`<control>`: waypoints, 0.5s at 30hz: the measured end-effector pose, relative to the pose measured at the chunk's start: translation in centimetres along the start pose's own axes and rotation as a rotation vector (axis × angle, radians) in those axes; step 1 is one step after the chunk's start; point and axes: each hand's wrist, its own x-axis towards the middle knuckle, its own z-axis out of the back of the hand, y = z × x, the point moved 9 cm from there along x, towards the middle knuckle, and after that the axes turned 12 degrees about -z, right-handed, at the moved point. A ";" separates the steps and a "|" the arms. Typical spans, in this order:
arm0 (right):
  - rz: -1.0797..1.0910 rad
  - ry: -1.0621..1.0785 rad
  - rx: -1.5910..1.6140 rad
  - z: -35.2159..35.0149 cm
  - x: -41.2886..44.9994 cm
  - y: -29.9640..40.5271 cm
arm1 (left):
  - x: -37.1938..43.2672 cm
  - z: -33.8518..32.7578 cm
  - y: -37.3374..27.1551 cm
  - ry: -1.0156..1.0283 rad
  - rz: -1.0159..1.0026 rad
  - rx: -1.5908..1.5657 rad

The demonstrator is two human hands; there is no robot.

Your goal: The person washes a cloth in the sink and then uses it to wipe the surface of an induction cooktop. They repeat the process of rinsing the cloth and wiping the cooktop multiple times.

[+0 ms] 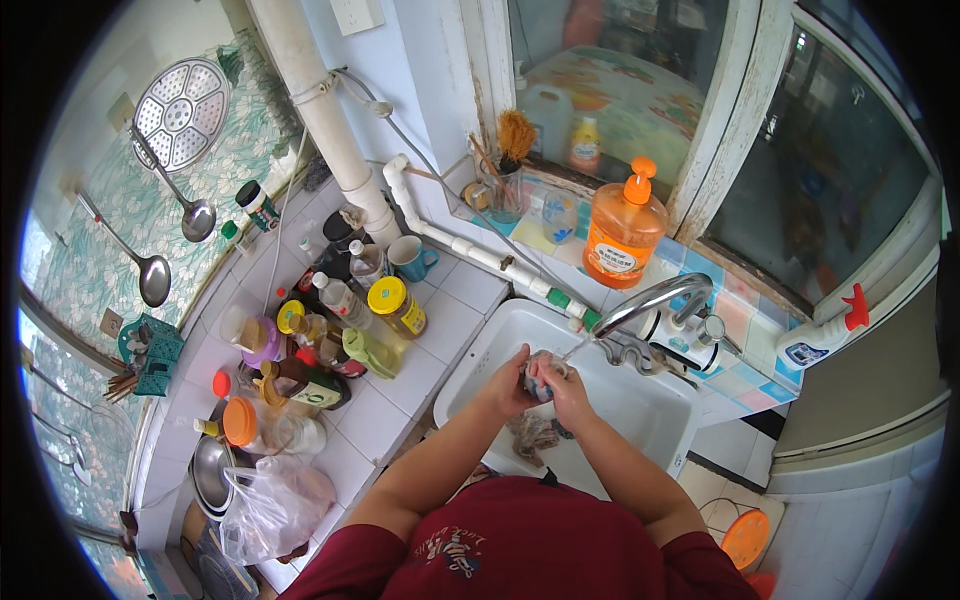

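Note:
Over the white sink (472,360), my left hand (513,384) and my right hand (571,396) meet around a small cup or glass (537,387) with bluish markings. My fingers cover most of it, so its exact form is hidden. Water runs from the curved chrome faucet (652,289) onto the cup and my right fingers. A wet, crumpled rag (531,441) lies in the basin below my hands.
Left of the sink, a tiled counter (390,420) holds several bottles, jars, a blue mug (412,259) and a plastic bag (277,502). An orange pump bottle (625,232), a patterned glass (559,217) and a spray bottle (817,339) line the ledge behind.

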 end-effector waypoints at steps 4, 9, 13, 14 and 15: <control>0.269 -0.132 -0.562 -3.5 -2.9 2.4 | 1.5 0.1 -2.0 0.005 -0.216 0.183; 0.501 -0.508 -0.685 -2.4 -3.7 4.9 | -0.5 -2.6 -2.8 -0.084 -0.376 0.245; 0.254 -0.484 -0.127 4.0 0.1 0.2 | -1.3 -3.8 -3.4 -0.202 -0.561 0.612; -0.091 -0.280 0.263 2.9 0.7 -1.6 | -1.7 -4.1 -3.7 -0.193 -0.595 0.696; -0.146 -0.233 0.381 2.7 0.7 -1.7 | -2.1 -4.5 -4.0 -0.177 -0.630 0.785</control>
